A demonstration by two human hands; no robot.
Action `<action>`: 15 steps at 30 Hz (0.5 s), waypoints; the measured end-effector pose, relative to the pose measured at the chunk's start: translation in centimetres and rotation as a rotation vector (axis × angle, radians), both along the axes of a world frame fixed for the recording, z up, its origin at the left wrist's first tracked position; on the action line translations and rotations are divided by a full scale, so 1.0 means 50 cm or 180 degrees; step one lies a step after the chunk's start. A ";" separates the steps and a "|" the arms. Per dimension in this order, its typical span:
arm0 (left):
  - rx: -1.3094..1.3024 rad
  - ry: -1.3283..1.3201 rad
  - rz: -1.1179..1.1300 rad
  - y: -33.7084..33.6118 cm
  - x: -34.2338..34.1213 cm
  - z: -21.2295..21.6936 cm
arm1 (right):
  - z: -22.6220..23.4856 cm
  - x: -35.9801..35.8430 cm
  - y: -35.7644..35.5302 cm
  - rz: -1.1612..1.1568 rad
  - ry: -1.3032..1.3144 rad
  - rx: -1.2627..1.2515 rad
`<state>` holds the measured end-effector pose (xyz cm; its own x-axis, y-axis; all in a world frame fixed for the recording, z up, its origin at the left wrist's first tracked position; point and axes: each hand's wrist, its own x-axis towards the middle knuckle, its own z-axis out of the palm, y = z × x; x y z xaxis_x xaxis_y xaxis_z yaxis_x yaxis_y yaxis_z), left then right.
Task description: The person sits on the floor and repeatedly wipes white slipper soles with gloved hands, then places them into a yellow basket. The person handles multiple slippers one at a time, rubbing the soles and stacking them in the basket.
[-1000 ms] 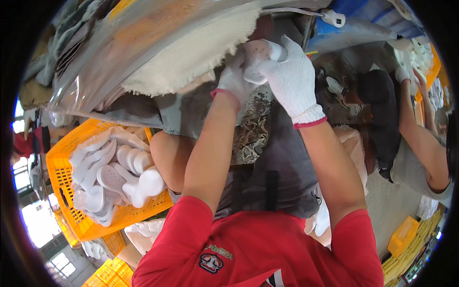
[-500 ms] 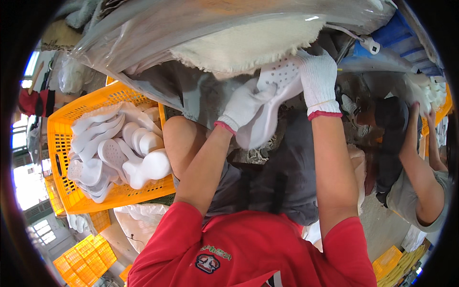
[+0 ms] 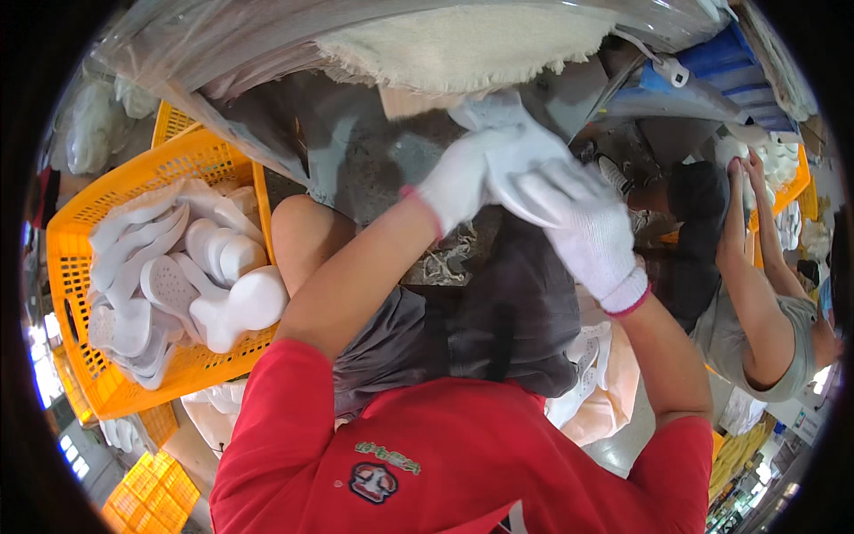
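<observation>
Both gloved hands grip one white foam shoe sole [image 3: 511, 165]: the left hand [image 3: 463, 182] closes on its near end, the right hand [image 3: 583, 236] wraps its far side. Left of the sole, a yellow slotted plastic crate [image 3: 98, 231] holds smooth white soles [image 3: 191, 280].

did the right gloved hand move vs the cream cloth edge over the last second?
Yes. The right hand has dropped below the cream cloth edge, with the white sole.
</observation>
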<state>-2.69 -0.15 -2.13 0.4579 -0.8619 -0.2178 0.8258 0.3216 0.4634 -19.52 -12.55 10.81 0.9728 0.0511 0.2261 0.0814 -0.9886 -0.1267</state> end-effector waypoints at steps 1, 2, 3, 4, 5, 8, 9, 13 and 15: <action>-0.0610 0.0394 -0.0022 0.037 -0.016 0.006 | 0.008 -0.030 0.046 -0.0273 0.0444 0.0278; -0.0979 0.0715 0.0232 0.066 -0.027 0.018 | -0.014 -0.035 0.073 0.0033 0.0199 0.0367; -0.1223 0.1136 0.0442 0.087 -0.030 0.031 | -0.032 -0.035 0.109 0.0257 -0.0045 0.0474; -0.1169 0.1162 0.0422 0.097 -0.026 0.045 | -0.035 -0.010 0.137 0.0646 -0.0408 0.0251; -0.1196 0.1192 0.0387 0.098 -0.011 0.056 | -0.042 0.024 0.160 0.0142 -0.0422 0.0597; 0.0013 0.0962 0.1234 0.056 0.071 0.073 | -0.022 0.163 0.181 -0.0012 -0.1078 0.0514; 0.0464 0.0524 0.1624 0.044 0.088 0.073 | -0.024 0.195 0.173 -0.0323 -0.0450 0.0355; 0.1184 0.0532 0.1012 0.056 0.098 0.033 | -0.006 0.188 0.177 -0.0825 0.0195 0.0848; 0.0694 -0.0100 0.0699 0.082 0.084 0.000 | -0.027 0.161 0.180 -0.0659 -0.0131 0.1023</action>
<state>1.52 3.93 -2.14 0.6373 -0.6762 -0.3695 0.7318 0.3808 0.5652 -11.47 -3.53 9.46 0.9449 -0.2253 0.2375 -0.1044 -0.8950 -0.4336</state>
